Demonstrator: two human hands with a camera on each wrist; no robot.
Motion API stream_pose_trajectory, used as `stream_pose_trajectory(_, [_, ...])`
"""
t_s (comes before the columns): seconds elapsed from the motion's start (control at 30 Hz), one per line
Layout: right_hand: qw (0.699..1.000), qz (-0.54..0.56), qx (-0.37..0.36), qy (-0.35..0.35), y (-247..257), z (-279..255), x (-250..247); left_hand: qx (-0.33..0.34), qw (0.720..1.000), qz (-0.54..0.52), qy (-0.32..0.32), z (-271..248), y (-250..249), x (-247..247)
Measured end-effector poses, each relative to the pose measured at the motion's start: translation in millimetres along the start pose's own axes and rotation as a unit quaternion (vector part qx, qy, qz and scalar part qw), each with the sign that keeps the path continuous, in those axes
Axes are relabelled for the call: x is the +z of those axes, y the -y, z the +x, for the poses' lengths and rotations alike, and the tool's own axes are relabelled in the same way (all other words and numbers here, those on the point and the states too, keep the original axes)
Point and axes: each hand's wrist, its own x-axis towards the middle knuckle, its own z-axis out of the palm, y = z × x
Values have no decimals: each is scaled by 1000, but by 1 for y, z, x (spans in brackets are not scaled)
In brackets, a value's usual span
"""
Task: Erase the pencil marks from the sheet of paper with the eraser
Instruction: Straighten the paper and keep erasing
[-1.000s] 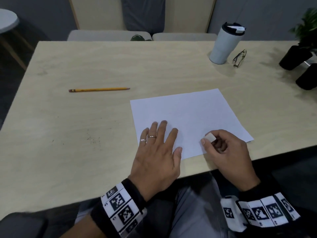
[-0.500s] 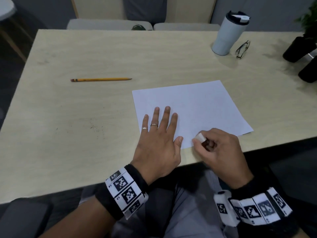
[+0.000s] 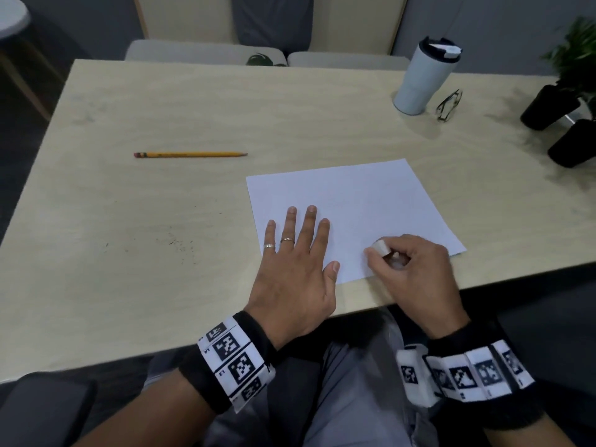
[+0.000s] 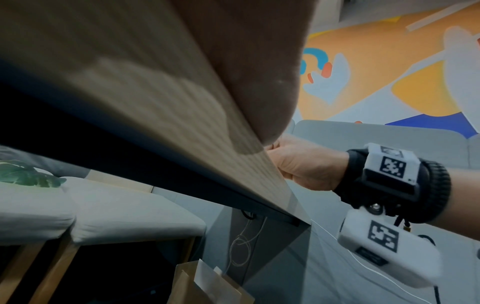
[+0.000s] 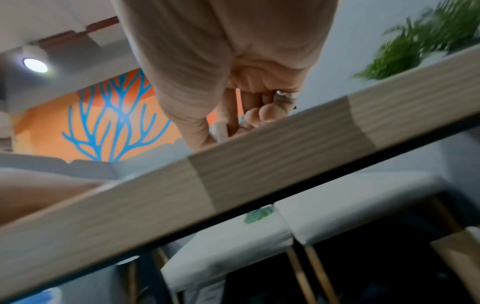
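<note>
Left hand (image 3: 292, 272) lies flat, fingers straight and spread, pressing the near-left corner of the white sheet of paper (image 3: 348, 201) on the pale wood counter (image 3: 161, 221). Right hand (image 3: 416, 272) pinches a small white block eraser (image 3: 380, 247) against the sheet's near edge. No legible writing on paper or eraser; square black-and-white code tags on both wristbands (image 3: 237, 361).

No pencil marks can be made out on the sheet of paper (image 3: 351, 208); they are too faint to be seen. Most of the eraser (image 3: 380, 247) is hidden inside the right hand (image 3: 416, 269). The plant (image 3: 577, 37) is blurred and cut off by the edge. In the left wrist view, the left hand's (image 4: 246, 61) fingers are hidden by the palm.
</note>
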Motion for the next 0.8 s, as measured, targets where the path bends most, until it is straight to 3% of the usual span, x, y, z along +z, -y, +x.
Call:
stream_pose_trajectory(0.07, [999, -13, -36, 17, 10, -7, 12, -3, 1000, 1, 1, 0, 0, 1])
stream_pose_trajectory(0.2, [999, -25, 32, -27, -17, 10, -5, -4, 1000, -1, 1, 0, 0, 0])
stream_pose_trajectory(0.33, [998, -34, -46, 8, 11, -3, 14, -6, 1000, 2, -1, 0, 0, 2])
stream_pose_trajectory(0.4, [998, -34, -42, 14, 6, -3, 17, -8, 1000, 3, -2, 0, 0, 2])
stream_pose_trajectory(0.47, [998, -53, 4, -24, -15, 10, 7, -6, 1000, 1, 2, 0, 0, 2])
stream_pose_trajectory(0.53, [995, -82, 3, -52, -16, 14, 5, -5, 1000, 3, 3, 0, -1, 2])
stream_pose_trajectory(0.67, [996, -71, -60, 1, 12, -4, 25, -7, 1000, 7, 3, 0, 0, 2])
stream_pose_trajectory(0.8, [993, -98, 5, -60, -22, 18, 6, -7, 1000, 6, 3, 0, 0, 2])
